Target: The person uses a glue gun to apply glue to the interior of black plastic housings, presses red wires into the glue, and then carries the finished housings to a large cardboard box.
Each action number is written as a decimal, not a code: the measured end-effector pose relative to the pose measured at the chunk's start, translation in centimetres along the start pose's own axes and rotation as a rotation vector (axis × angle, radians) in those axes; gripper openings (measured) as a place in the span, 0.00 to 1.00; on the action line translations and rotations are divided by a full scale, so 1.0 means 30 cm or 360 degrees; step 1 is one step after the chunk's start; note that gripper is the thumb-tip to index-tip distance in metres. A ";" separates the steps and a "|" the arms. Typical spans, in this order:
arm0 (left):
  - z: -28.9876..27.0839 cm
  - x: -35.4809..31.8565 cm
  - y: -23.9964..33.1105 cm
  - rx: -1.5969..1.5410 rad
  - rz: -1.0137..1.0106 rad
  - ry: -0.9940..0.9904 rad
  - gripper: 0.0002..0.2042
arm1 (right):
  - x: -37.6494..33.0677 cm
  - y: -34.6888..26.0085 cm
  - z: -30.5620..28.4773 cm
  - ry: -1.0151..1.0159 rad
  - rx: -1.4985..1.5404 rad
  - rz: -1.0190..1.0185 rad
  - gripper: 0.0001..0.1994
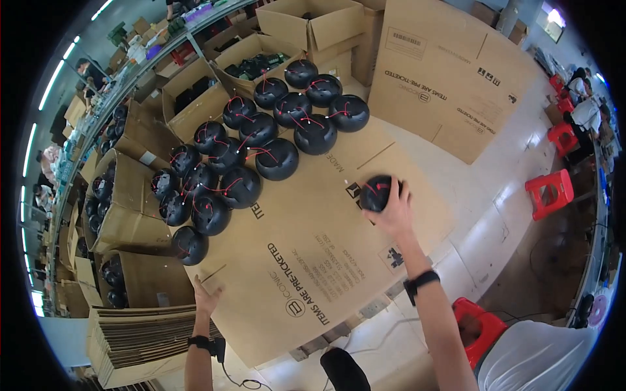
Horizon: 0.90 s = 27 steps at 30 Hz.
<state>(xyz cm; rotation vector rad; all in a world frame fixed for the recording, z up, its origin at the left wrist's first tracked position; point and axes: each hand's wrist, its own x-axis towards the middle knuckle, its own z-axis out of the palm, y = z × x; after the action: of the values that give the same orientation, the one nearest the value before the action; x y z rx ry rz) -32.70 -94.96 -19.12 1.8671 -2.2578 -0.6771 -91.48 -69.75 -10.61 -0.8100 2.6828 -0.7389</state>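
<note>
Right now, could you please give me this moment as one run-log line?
right hand: gripping black round part | left hand: open, on flattened cardboard sheet | black parts with red wires: laid in rows

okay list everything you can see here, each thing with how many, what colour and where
black round parts: about twenty, black with red wires, in rows on the flat cardboard
flat cardboard sheet: one, brown, on the floor
open cartons: several, brown, upper left, some holding more black parts
upright cardboard: one, brown, upper right
plastic stools: several, red, right side
stacked flat cardboard: one pile, brown, lower left
left hand: open, over the sheet's edge
right hand: on one black part
</note>
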 end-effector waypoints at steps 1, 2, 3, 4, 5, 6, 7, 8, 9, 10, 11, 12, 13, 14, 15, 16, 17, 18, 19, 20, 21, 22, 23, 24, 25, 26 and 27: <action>-0.005 -0.011 -0.003 -0.0017 -0.0135 -0.0123 0.56 | 0.076 -0.015 0.008 -0.0010 0.0014 -0.0019 0.63; -0.017 -0.008 0.012 -0.0010 -0.0151 -0.0105 0.56 | 0.148 -0.008 0.024 0.0012 -0.0092 -0.0033 0.64; -0.019 0.020 0.060 -0.0332 -0.0110 -0.0059 0.55 | 0.213 0.010 0.022 0.0046 -0.0213 -0.0046 0.65; -0.061 0.047 0.085 -0.0633 -0.0074 0.0012 0.54 | 0.262 0.014 0.028 0.0032 -0.0191 -0.0075 0.65; -0.081 0.116 0.080 -0.0592 -0.0022 0.0095 0.53 | 0.306 0.023 0.026 0.0128 -0.0305 -0.0048 0.65; -0.133 0.180 0.059 -0.0532 0.0025 0.0185 0.53 | 0.338 0.012 0.038 0.0214 -0.0402 -0.0022 0.66; -0.160 0.226 0.091 -0.0520 0.0002 0.0197 0.53 | 0.357 -0.003 0.033 0.0192 -0.0394 -0.0038 0.66; -0.183 0.268 0.148 -0.0290 -0.0183 0.0069 0.54 | 0.365 -0.027 -0.004 0.0032 -0.0357 0.0118 0.66; -0.189 0.287 0.181 -0.0071 -0.0353 -0.0069 0.55 | 0.377 -0.030 -0.042 -0.0113 -0.0328 0.0285 0.66; -0.223 0.314 0.134 -0.0054 -0.0358 -0.0040 0.55 | 0.400 -0.042 -0.044 -0.0133 -0.0441 0.0229 0.66; -0.259 0.354 0.097 -0.0092 -0.0356 -0.0023 0.56 | 0.405 -0.057 -0.031 -0.0137 -0.0412 0.0217 0.66; -0.281 0.390 0.065 -0.0139 -0.0350 -0.0012 0.58 | 0.412 -0.070 -0.019 -0.0147 -0.0352 0.0226 0.66; -0.271 0.402 0.055 -0.0151 -0.0331 -0.0007 0.58 | 0.429 -0.059 -0.019 -0.0137 -0.0310 0.0248 0.66; -0.265 0.386 0.037 0.0019 -0.0280 0.0086 0.59 | 0.434 -0.047 -0.009 -0.0114 -0.0304 0.0250 0.66; -0.246 0.392 0.039 0.0174 -0.0216 0.0179 0.60 | 0.444 -0.018 0.008 0.0035 -0.0241 0.0210 0.66; -0.183 0.378 0.083 0.0053 -0.0300 0.0123 0.62 | 0.449 0.030 0.008 0.0183 -0.0211 0.0181 0.65; -0.123 0.351 0.121 0.0025 -0.0275 0.0102 0.62 | 0.454 0.058 -0.002 0.0213 -0.0237 0.0196 0.65; -0.081 0.316 0.148 -0.0385 -0.0260 0.0099 0.57 | 0.457 0.064 -0.005 0.0227 -0.0074 0.0243 0.64; -0.066 0.264 0.130 -0.0776 -0.0257 0.0101 0.52 | 0.453 0.052 0.006 0.0221 0.0102 0.0286 0.62; -0.249 0.244 -0.136 -0.0665 -0.0255 0.0275 0.52 | 0.447 -0.126 0.091 0.0196 0.0338 0.0234 0.59; -0.428 0.199 -0.333 -0.1570 -0.0539 0.0289 0.49 | 0.462 -0.243 0.151 0.0145 0.0507 0.0182 0.59; -0.103 0.087 -0.235 -0.1667 -0.0607 0.0105 0.49 | 0.499 -0.071 0.168 0.0301 0.0414 0.0161 0.57; 0.130 0.003 0.020 -0.0214 -0.0193 -0.0250 0.53 | 0.523 0.119 0.127 0.0453 0.0338 0.0132 0.55; 0.131 -0.083 -0.016 0.0007 0.0310 -0.0045 0.50 | 0.555 0.111 0.142 0.0432 0.0397 0.0111 0.55; 0.144 -0.173 -0.061 0.0237 0.0802 0.0131 0.47 | 0.588 0.134 0.152 0.0452 0.0573 0.0097 0.52; 0.202 -0.250 -0.013 0.0048 0.0684 0.0086 0.44 | 0.606 0.189 0.144 0.0475 0.0707 0.0092 0.50; 0.202 -0.358 0.017 -0.0082 0.0520 0.0074 0.41 | 0.556 0.193 0.171 0.0379 0.0991 0.0144 0.49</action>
<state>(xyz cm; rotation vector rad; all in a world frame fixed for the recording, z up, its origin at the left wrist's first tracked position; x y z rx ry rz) -33.06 -83.07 -22.39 1.4263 -2.4097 -0.6241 -105.85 -77.16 -19.38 -0.4561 2.4092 -1.6125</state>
